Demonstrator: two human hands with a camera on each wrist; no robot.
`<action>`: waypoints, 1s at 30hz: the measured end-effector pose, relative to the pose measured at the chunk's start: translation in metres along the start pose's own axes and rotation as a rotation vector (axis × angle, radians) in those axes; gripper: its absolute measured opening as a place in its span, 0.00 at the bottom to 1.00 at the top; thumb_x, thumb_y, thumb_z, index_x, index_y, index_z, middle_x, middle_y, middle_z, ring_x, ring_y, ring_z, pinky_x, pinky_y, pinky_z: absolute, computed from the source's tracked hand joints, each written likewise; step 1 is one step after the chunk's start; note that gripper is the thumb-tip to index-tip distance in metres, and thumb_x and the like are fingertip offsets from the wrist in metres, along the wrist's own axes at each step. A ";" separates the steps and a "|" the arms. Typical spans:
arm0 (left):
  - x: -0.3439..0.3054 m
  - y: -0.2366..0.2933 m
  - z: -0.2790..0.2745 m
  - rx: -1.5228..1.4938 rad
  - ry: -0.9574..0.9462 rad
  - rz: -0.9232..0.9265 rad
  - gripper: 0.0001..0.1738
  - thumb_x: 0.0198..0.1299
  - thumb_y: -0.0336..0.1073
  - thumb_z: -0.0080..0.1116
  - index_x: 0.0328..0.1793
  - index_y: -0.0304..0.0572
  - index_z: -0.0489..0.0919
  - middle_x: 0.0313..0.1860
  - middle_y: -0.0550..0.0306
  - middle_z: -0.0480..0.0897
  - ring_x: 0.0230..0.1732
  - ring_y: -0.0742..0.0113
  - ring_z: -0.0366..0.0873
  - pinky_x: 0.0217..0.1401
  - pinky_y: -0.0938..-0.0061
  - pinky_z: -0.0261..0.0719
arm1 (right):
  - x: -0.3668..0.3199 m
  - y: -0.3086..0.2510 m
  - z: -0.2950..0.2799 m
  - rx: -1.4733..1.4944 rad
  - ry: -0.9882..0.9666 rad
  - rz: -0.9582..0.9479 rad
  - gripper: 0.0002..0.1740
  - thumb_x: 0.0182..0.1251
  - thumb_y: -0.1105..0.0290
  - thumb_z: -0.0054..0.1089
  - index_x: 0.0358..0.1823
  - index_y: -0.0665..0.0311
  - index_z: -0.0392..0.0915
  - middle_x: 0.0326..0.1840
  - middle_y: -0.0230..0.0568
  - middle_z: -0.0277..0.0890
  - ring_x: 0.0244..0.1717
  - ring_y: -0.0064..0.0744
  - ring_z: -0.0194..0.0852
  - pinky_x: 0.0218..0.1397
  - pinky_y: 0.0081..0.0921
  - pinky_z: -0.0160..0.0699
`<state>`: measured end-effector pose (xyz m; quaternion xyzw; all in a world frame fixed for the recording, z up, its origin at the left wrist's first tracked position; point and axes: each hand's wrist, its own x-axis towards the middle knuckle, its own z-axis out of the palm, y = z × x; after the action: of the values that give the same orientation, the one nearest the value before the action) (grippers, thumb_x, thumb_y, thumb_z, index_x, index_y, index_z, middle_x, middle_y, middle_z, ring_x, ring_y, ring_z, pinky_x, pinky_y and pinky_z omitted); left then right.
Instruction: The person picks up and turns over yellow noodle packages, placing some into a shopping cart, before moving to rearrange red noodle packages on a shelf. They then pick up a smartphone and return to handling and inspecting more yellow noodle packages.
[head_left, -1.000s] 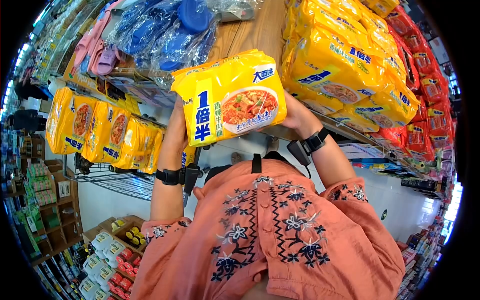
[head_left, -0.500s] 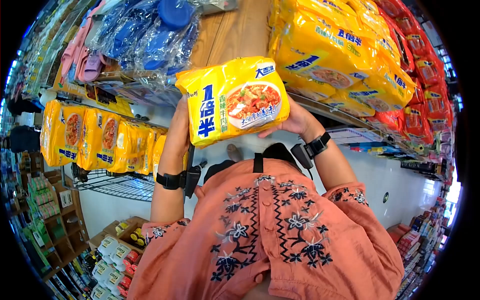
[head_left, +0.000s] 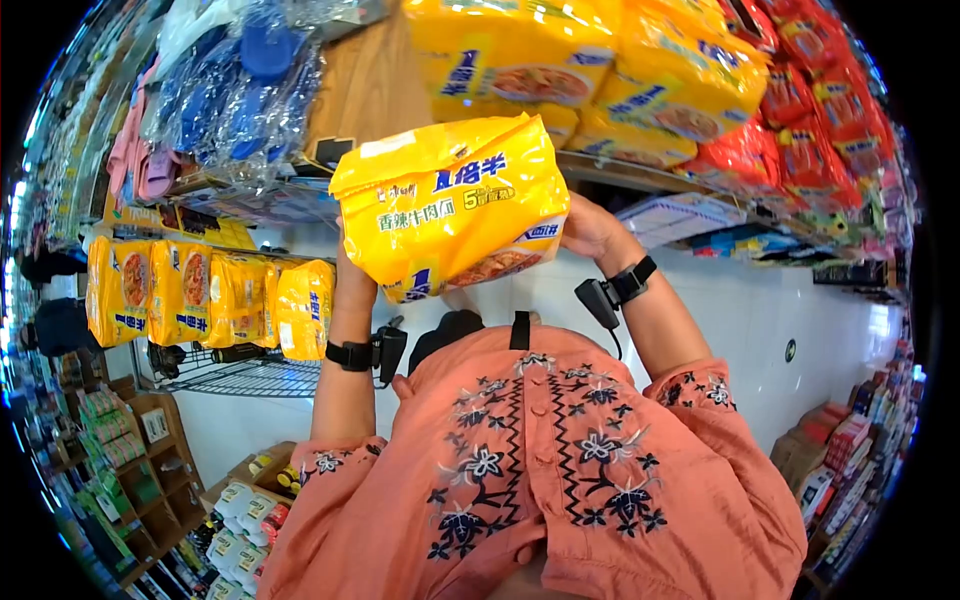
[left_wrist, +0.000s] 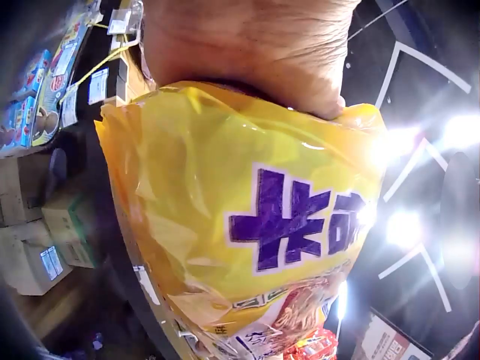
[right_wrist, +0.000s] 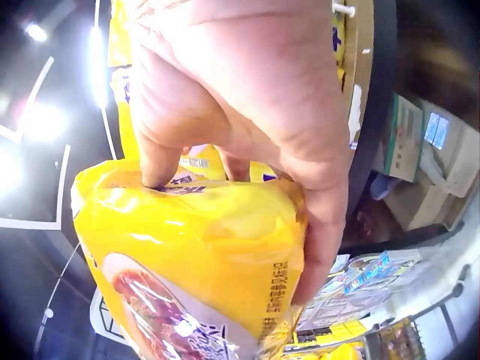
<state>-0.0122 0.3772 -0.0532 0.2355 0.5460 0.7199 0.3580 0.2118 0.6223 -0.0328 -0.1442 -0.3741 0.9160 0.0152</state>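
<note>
A yellow multipack of instant noodles (head_left: 450,222) is held up in front of the body between both hands. My left hand (head_left: 354,285) grips its left end. In the left wrist view the same noodle pack (left_wrist: 187,202) hangs below the left palm (left_wrist: 255,52), whose fingers are hidden behind the wrapper. At the opposite end, my right hand (head_left: 594,230) holds on. The right wrist view has that hand's fingers (right_wrist: 161,161) bent over the pack's end (right_wrist: 202,232), spread across its width. The pack is tilted, with its bowl picture facing down toward the body.
A wire shopping cart (head_left: 240,378) on the left carries several yellow noodle packs (head_left: 180,290). Ahead, a wooden display table (head_left: 365,85) bears plastic-wrapped blue slippers (head_left: 245,110), stacked yellow packs (head_left: 530,60) and red packs (head_left: 800,120). Boxed bottles (head_left: 240,515) stand at lower left.
The noodle pack has rolled in the hands, so its bowl side now faces down and a narrower side shows. The table's stacks have shifted left in the head view. Both hands still hold the pack.
</note>
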 end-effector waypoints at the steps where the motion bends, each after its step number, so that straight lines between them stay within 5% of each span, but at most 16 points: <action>1: 0.000 -0.005 0.009 -0.110 -0.022 -0.017 0.36 0.79 0.59 0.29 0.76 0.36 0.64 0.67 0.49 0.77 0.65 0.60 0.76 0.66 0.66 0.77 | -0.013 -0.001 -0.004 0.001 0.011 -0.021 0.32 0.76 0.56 0.56 0.77 0.58 0.60 0.75 0.39 0.66 0.70 0.33 0.70 0.73 0.38 0.69; 7: -0.017 -0.020 0.053 0.755 -0.165 0.355 0.32 0.81 0.54 0.27 0.73 0.35 0.67 0.65 0.48 0.79 0.64 0.62 0.77 0.65 0.67 0.77 | -0.075 0.003 -0.043 0.025 0.031 -0.105 0.31 0.75 0.55 0.59 0.74 0.59 0.64 0.71 0.40 0.71 0.68 0.33 0.72 0.72 0.38 0.71; 10: -0.027 -0.030 0.075 0.517 -0.174 0.246 0.33 0.80 0.56 0.28 0.74 0.36 0.66 0.67 0.48 0.77 0.66 0.62 0.77 0.65 0.68 0.78 | -0.098 0.004 -0.055 0.053 0.043 -0.114 0.30 0.75 0.55 0.59 0.73 0.59 0.65 0.71 0.40 0.72 0.67 0.33 0.73 0.71 0.38 0.71; 12: -0.033 -0.030 0.090 0.091 -0.142 0.087 0.34 0.80 0.57 0.29 0.75 0.37 0.65 0.68 0.48 0.77 0.67 0.61 0.76 0.66 0.67 0.77 | -0.109 0.001 -0.057 0.053 0.036 -0.113 0.30 0.75 0.55 0.59 0.72 0.59 0.66 0.70 0.40 0.72 0.66 0.33 0.74 0.71 0.37 0.72; 20: -0.049 -0.025 0.129 0.189 -0.251 0.179 0.35 0.79 0.58 0.33 0.77 0.37 0.63 0.70 0.48 0.74 0.68 0.61 0.75 0.67 0.67 0.76 | -0.144 -0.007 -0.066 -0.019 0.067 -0.132 0.28 0.77 0.53 0.55 0.71 0.59 0.67 0.70 0.40 0.73 0.66 0.34 0.74 0.70 0.36 0.73; 23: -0.050 -0.003 0.153 0.749 -0.217 0.426 0.31 0.80 0.52 0.37 0.76 0.36 0.63 0.69 0.49 0.74 0.66 0.62 0.74 0.66 0.70 0.75 | -0.153 -0.011 -0.069 -0.041 0.076 -0.124 0.29 0.79 0.50 0.49 0.72 0.59 0.67 0.70 0.40 0.72 0.67 0.34 0.74 0.70 0.36 0.73; 25: -0.056 0.006 0.177 0.221 -0.114 0.111 0.27 0.78 0.45 0.40 0.74 0.35 0.65 0.66 0.52 0.75 0.63 0.64 0.74 0.66 0.73 0.72 | -0.161 -0.014 -0.070 -0.040 0.126 -0.106 0.29 0.81 0.48 0.45 0.73 0.59 0.66 0.71 0.40 0.72 0.67 0.35 0.73 0.70 0.37 0.73; 30: -0.057 0.039 0.212 0.445 -0.137 -0.009 0.29 0.80 0.53 0.38 0.74 0.39 0.67 0.65 0.53 0.77 0.62 0.69 0.74 0.64 0.75 0.71 | -0.193 -0.013 -0.083 0.120 0.113 -0.158 0.33 0.80 0.42 0.40 0.75 0.56 0.64 0.73 0.41 0.70 0.70 0.37 0.71 0.72 0.39 0.72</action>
<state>0.1687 0.4581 0.0490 0.3545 0.6669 0.5625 0.3365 0.4180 0.6617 -0.0313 -0.1646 -0.3274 0.9230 0.1172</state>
